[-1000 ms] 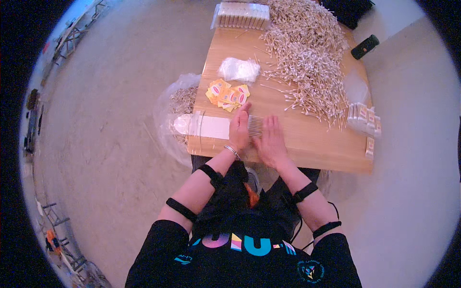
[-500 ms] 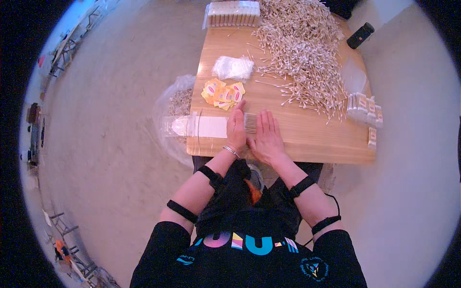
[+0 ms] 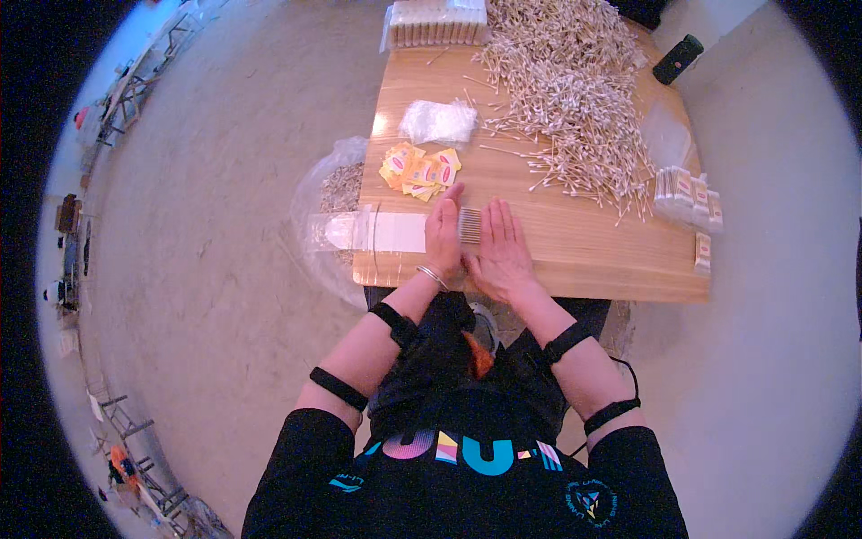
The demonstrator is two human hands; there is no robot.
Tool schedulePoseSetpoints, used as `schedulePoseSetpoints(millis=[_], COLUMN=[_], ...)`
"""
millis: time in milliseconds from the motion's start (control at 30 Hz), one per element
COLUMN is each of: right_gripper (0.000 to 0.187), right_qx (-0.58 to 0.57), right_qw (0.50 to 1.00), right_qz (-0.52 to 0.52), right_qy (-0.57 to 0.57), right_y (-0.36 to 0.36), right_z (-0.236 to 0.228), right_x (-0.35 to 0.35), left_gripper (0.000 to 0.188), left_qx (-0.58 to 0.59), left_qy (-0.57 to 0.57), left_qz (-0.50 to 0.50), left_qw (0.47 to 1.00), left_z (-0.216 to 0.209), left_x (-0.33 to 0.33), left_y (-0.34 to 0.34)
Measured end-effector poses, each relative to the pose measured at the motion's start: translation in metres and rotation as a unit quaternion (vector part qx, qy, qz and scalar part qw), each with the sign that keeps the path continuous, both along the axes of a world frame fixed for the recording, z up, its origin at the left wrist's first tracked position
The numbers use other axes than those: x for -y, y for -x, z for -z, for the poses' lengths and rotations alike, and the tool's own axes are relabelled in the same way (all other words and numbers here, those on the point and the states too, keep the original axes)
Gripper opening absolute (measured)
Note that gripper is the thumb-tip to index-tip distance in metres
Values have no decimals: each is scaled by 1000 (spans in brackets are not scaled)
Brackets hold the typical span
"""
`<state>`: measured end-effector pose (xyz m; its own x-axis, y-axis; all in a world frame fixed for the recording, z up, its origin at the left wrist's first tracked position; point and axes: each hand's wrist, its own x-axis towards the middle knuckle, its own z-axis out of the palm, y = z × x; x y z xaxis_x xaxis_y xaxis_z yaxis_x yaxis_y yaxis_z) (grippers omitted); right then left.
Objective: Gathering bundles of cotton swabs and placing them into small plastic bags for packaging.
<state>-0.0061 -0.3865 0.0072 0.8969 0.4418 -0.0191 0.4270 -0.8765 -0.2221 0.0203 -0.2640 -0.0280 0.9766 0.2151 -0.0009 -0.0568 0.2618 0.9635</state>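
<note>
A short row of cotton swabs lies side by side on the wooden table, between my two hands. My left hand stands on its edge against the left end of the row, its fingers stretched out. On the other side my right hand lies flat, fingers straight, touching the right end of the row. White paper strips lie just left of my left hand. Beyond it are yellow printed cards in a loose heap and a stack of clear plastic bags.
A big pile of loose cotton swabs covers the far right of the table. Packed swabs lie at the right edge, and a bundled block of packs at the far left. A dark cylinder stands behind. A plastic bag of swabs sits beside the left edge.
The whole view has shifted slightly. My hands keep the same pose around the row of swabs.
</note>
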Motion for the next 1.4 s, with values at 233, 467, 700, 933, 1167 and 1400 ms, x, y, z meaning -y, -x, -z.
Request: schedulePoseSetpoints(millis=[233,467,700,933,1167,1400], right_gripper=[89,93,93,93,91,93], right_qx=[-13,15,38,42,42,46], right_qw=[1000,1000,999,999,999,999], right_qz=[4,2,3,-2,-6,-4], right_qy=[25,-3,3,-12,-1,17], right_y=[-1,0,0,0,0,1], right_z=[4,10,14,12,11,10], right_x=[0,0,1,1,2,1], left_gripper=[42,53,59,64,66,65], left_qx=[95,79,80,59,80,53], left_qy=[-442,-613,-637,-631,-633,-617], left_qz=[59,197,204,207,193,185], left_qw=[890,761,739,745,745,763], left_z=[-16,-44,-42,-45,-40,-40], left_x=[-29,-33,-31,-28,-29,-24], left_y=[41,71,70,66,65,60])
